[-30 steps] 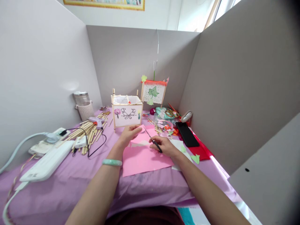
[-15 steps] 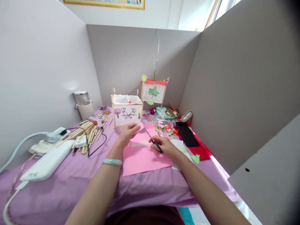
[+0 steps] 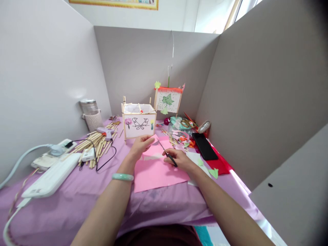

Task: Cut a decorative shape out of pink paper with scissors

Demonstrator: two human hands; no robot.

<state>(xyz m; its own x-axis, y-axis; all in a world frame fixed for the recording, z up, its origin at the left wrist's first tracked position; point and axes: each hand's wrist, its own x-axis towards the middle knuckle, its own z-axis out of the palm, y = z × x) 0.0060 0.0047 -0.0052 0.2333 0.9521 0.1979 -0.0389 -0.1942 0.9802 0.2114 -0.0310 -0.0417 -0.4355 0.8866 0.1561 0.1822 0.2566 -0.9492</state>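
My left hand [image 3: 141, 145] pinches a small piece of pink paper [image 3: 155, 137] between thumb and fingers. My right hand [image 3: 178, 158] is closed round the dark handles of a pair of scissors [image 3: 170, 158], whose blades point up and left to the edge of that small piece. Beneath both hands a large pink sheet [image 3: 159, 174] lies on the purple cloth. Just behind my left hand stands a stick-framed paper lantern [image 3: 139, 125] with two birds drawn on its front.
Left are a glue gun [image 3: 105, 131] on wooden sticks [image 3: 91, 143], a white power bank [image 3: 52, 176] and a jar [image 3: 89, 108]. A second lantern [image 3: 168, 99] stands behind. To the right lie paper scraps [image 3: 182, 138], a black phone [image 3: 204, 146] and green cutouts [image 3: 213, 173]. Grey panels [image 3: 153, 58] enclose the table.
The small pink piece in my left hand has shifted and turned slightly to the right at the scissor blades. Both hands stay in nearly the same place.
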